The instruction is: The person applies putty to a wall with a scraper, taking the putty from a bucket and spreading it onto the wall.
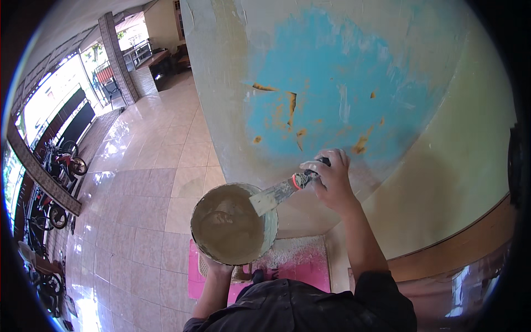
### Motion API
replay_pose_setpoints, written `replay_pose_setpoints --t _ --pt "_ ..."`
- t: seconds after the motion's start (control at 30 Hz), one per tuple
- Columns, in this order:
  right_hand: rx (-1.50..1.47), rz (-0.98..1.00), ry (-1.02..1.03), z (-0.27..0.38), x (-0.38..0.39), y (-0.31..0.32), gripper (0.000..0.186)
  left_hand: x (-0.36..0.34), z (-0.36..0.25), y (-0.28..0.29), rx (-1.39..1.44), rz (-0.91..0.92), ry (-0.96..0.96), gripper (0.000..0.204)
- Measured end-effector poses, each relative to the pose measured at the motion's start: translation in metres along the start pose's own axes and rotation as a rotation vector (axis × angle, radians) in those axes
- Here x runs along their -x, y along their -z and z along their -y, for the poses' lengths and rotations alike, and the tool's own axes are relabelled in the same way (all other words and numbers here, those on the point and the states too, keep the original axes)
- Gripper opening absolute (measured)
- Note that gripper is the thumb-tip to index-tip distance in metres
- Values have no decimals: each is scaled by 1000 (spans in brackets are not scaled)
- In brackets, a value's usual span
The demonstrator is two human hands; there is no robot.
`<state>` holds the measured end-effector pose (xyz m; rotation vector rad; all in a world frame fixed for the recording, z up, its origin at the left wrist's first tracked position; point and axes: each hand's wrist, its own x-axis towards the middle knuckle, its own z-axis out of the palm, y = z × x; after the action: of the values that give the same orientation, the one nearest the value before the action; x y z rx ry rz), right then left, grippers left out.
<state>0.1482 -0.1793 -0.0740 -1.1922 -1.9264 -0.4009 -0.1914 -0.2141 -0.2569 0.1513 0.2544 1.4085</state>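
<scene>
My right hand [334, 178] is closed around the dark handle of a putty knife [269, 198]. Its wide blade, smeared with pale paste, reaches over the right rim of a round bucket [270, 231]. Thick greyish-beige putty [229, 228] fills the bottom of that bucket, with a raised lump near the middle. From below, my left hand [218, 268] holds the bucket up; its fingers are mostly hidden under it. Beyond my right hand stands a wall with a bright blue patch [326, 72] that has brown chipped spots and pale smeared coating around it.
A pink sheet [301, 269] dusted with white bits lies on the tiled floor [133, 205] below me. Motorcycles [62, 161] are parked at the far left by a pillar [119, 61]. A brown wooden ledge [453, 238] runs along the right.
</scene>
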Motion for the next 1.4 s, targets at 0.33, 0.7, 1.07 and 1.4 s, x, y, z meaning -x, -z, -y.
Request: replay_pose_setpoints --t 0.33,0.7,1.07,1.4 --pt "-302 195 -279 -14 30 50 38 16 7 -63 -65 68 -37 79" --pt "-141 904 -160 39 -13 92 43 8 -18 -49 -299 196 -332 81" --pt "265 456 122 66 -31 86 29 -9 -29 -41 -319 261 -315 81" --pt "230 658 7 99 -39 56 32 -48 -71 -44 -244 297 -275 83"
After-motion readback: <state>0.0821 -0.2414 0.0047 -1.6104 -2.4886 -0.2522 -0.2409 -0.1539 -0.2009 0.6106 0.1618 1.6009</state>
